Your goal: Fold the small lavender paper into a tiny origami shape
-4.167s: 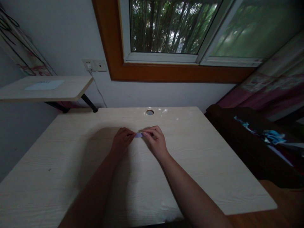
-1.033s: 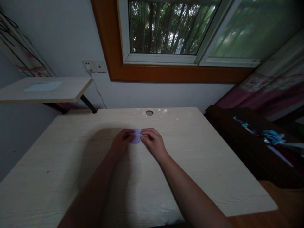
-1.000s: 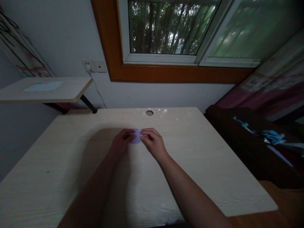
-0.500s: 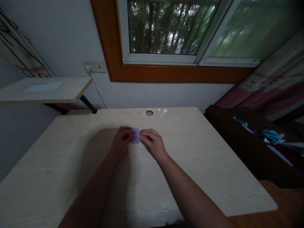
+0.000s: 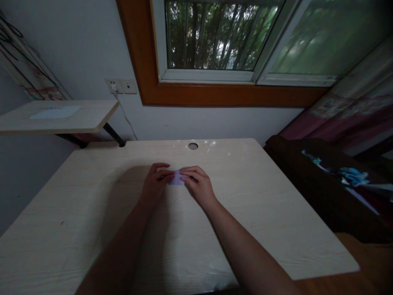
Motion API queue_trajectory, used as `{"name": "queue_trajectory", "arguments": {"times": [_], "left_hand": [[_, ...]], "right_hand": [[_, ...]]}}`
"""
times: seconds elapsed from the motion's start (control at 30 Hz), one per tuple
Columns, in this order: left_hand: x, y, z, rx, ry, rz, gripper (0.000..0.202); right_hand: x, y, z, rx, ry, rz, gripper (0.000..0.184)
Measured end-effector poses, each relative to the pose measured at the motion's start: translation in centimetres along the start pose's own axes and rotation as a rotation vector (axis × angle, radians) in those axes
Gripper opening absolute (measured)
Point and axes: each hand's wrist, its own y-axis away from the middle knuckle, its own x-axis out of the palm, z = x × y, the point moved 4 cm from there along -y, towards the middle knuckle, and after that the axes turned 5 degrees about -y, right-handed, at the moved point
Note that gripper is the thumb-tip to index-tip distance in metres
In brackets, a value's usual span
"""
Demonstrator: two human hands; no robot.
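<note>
A small piece of light purple paper (image 5: 177, 179) is held between my two hands, just over the desk top. My left hand (image 5: 156, 181) pinches its left side between thumb and fingers, with the index finger lifted a little off it. On the other side, my right hand (image 5: 199, 182) grips the paper's right edge with thumb and fingertips. The fingertips cover the paper's side edges, and its fold lines are too small to make out.
The pale wooden desk (image 5: 260, 213) has a round cable hole (image 5: 193, 146) near its back edge. A raised shelf (image 5: 101, 114) bearing a light sheet (image 5: 55, 112) stands at the back left. To the right is a dark brown piece of furniture (image 5: 307, 184) with crumpled blue material on it.
The purple paper now looks wider and shorter, its upper part no longer standing up between the fingers. My left fingers have shifted slightly on it; my right hand has hardly moved.
</note>
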Motion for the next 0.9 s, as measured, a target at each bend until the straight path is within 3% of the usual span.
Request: {"name": "queue_trajectory", "arguments": {"times": [0.3,0.9], "left_hand": [[0.38,-0.07,-0.46,0.093,0.035,0.014,0.012],[0.84,0.07,-0.78,0.233,-0.106,0.060,0.008]], "right_hand": [[-0.01,0.04,0.15,-0.025,0.024,-0.012,0.015],[0.01,0.08,0.33,-0.080,0.075,-0.012,0.006]]}}
